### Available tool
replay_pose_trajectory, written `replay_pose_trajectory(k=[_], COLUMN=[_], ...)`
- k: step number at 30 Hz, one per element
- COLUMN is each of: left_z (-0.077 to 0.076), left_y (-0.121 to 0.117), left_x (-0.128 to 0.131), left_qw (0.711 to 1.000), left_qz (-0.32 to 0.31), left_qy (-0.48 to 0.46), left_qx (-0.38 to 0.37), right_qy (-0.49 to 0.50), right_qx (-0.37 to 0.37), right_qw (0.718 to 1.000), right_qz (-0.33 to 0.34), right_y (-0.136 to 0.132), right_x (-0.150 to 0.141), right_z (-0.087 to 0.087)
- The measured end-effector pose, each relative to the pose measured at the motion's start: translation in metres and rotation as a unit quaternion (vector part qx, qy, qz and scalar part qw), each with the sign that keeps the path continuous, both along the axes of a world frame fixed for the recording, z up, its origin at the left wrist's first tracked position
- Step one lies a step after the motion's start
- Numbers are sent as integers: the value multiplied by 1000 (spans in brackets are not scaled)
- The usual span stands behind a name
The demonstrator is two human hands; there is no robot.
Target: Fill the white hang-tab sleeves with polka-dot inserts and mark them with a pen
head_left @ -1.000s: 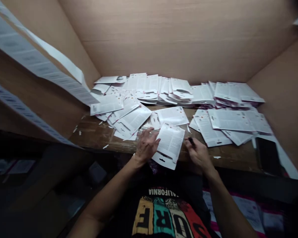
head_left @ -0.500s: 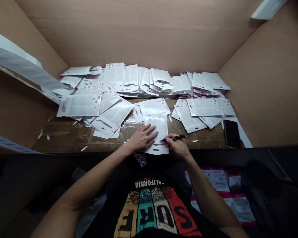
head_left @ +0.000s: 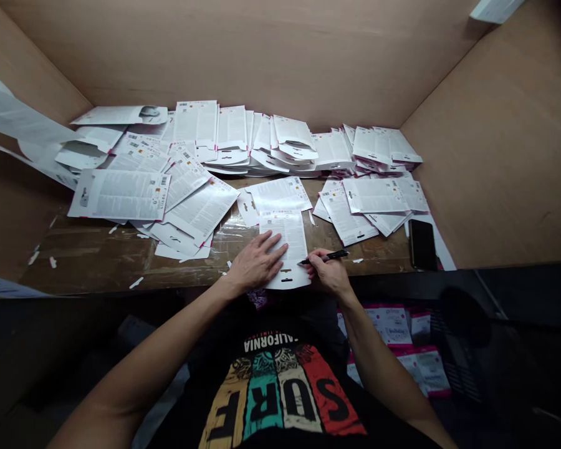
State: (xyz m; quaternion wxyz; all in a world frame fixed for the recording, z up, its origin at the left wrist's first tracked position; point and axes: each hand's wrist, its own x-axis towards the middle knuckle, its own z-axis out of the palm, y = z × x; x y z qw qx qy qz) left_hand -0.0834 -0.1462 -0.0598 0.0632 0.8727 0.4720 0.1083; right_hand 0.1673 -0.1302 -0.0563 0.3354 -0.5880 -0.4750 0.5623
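A white printed packet (head_left: 293,234) with dark hanger slots at its near end lies at the table's front edge. My left hand (head_left: 258,262) rests flat on its left side, fingers spread. In my right hand (head_left: 330,271) is a black pen (head_left: 333,255), pinched between thumb and fingers. The pen's tip is at the packet's lower right, just above the slots; whether it touches the surface I cannot tell. Just beyond, another white packet (head_left: 283,192) lies crosswise, and the far end of the first one meets it.
Loose packets (head_left: 121,193) pile up at left and more packets (head_left: 376,196) at right. A row of packets (head_left: 196,128) leans along the cardboard back wall (head_left: 243,56). A black phone (head_left: 422,244) lies at the right edge. Below, a dark crate (head_left: 462,368) stands beside pink-and-white packs (head_left: 393,327).
The camera view has shifted slightly, so the scene sits further left. Both hands keep nearly the same place on the packet, and the pen stays at its lower right.
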Motion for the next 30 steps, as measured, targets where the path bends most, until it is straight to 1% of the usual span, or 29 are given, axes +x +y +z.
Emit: replay_pose_trajectory(k=[6,11,13,16,18,20,21,22,24,26,27,30], left_z=[-3,-4,-5,-6,-6,-5,-5,-4,-5,-5,-5,-5], left_y=[-1,0,0,0,-1,-2,-3,-3,-4,-4,-4,-4], left_x=[1,1,1,1,2,2,1,1,0,-1,-1,-1], left_qw=[1000,1000,1000,1000,999,999,999,999,999,999,999,999], left_qz=[10,9,8,13,13,10,10,11,16,19,20,23], left_qy=[-4,-5,-5,-2,5,10,11,11,10,7,5,1], left_qx=[8,17,20,27,34,39,40,40,40,39,38,32], right_qy=[2,4,5,27,39,-4,-55,-121,-265,-372,-407,-472], right_qx=[-10,5,10,8,42,112,153,189,240,257,257,257], right_qw=[1000,998,996,983,975,971,963,948,897,844,825,784], right_qz=[26,57,89,181,213,211,215,226,259,288,296,311], right_y=[-1,-4,-4,0,5,8,8,8,4,-2,-5,-13], right_x=[-3,-5,-1,11,17,17,15,11,2,-8,-12,-21], right_z=[2,0,0,4,9,13,14,15,16,17,17,17])
